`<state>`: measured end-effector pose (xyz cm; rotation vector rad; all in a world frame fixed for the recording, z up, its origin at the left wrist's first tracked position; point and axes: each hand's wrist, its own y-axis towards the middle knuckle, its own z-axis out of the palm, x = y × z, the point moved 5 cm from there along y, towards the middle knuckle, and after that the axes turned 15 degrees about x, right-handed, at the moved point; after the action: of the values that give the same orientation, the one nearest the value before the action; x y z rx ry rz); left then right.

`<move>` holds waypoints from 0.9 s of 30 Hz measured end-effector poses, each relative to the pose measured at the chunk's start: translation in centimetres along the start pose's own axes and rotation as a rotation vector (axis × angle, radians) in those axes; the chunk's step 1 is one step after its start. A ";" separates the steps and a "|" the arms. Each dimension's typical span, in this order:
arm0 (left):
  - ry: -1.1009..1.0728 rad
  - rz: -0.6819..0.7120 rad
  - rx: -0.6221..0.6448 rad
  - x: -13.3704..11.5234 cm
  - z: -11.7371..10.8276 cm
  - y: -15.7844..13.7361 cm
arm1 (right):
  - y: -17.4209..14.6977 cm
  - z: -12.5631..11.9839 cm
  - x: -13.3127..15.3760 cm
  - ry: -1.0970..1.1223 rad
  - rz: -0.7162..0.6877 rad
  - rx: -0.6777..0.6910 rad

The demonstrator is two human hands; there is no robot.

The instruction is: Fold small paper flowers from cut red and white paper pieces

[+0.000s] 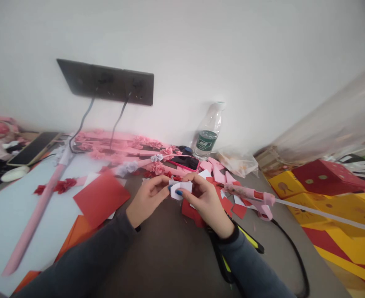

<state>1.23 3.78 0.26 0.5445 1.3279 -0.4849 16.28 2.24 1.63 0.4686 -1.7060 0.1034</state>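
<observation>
Between my two hands is a small piece of white paper (185,187), folded or bent, held above the grey table. My left hand (150,196) pinches its left edge with thumb and fingertips. On the other side my right hand (205,200) grips it, thumb pressed on the front face. Red paper pieces (191,213) lie below and beside the right hand. Under the right wrist sits a black and yellow-green tool (250,238), partly hidden by the sleeve. A stack of red square paper (102,198) rests left of my left hand.
A pink glue gun (247,193) with a long glue stick and black cord lies right. Behind stand a water bottle (207,132) and pink paper flowers (145,142), with a phone (185,162) nearby. A pink tube (36,219) lies left; yellow and red boxes (334,203) are at right.
</observation>
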 end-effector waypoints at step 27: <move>-0.172 -0.125 -0.107 2.3 -0.3 -0.2 | -0.6 0.1 0.4 -0.437 -0.042 -0.224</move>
<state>1.31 3.79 -2.11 0.3245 1.2200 -0.5476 16.36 1.59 1.90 0.3752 -2.1036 -0.2354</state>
